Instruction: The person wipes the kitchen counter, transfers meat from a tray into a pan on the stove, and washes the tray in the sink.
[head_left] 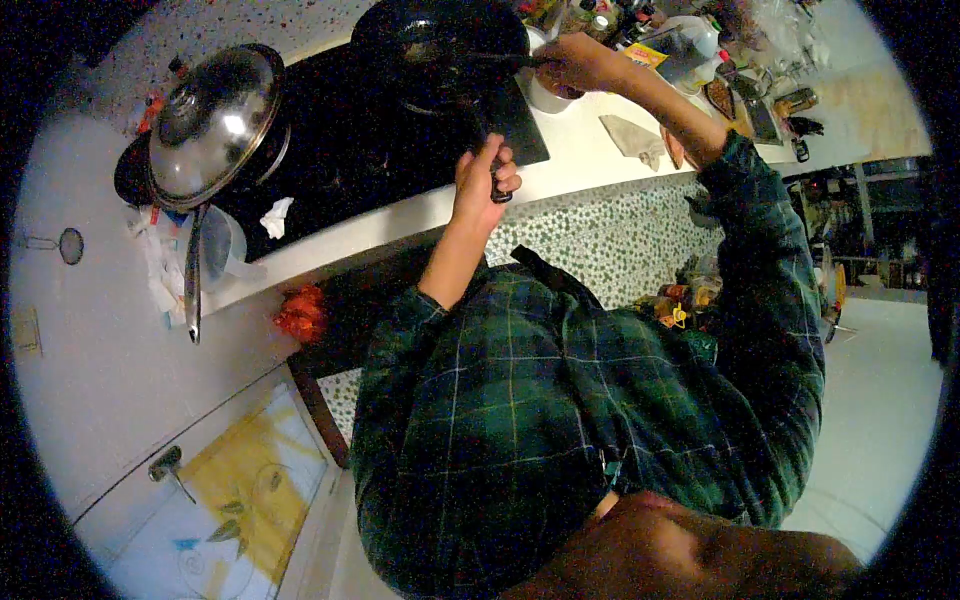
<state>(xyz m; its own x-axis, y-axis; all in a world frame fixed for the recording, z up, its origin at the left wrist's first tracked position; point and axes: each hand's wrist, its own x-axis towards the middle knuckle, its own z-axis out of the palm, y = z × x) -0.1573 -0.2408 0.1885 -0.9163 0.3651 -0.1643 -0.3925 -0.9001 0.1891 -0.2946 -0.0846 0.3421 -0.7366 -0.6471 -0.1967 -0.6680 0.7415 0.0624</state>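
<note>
A dark wok (385, 45) sits on the black stove top (345, 135) at the upper middle. My left hand (486, 182) is closed around the wok's black handle (501, 190), thumb on top. My right hand (580, 66) grips a dark long-handled cooking utensil (505, 60) that reaches left over the wok. The utensil's far end is lost in the dark, so its kind cannot be made out. What lies inside the wok is also too dark to tell. Just below my right hand stands a white container (550, 98), partly hidden.
Left on the stove is another pan under a shiny metal lid (215, 125). A crumpled white tissue (277, 217) lies near the stove's front edge. A clear plastic container (222, 240) is at the counter's left end. Bottles and packets, with a large clear jug (688, 50), crowd the right.
</note>
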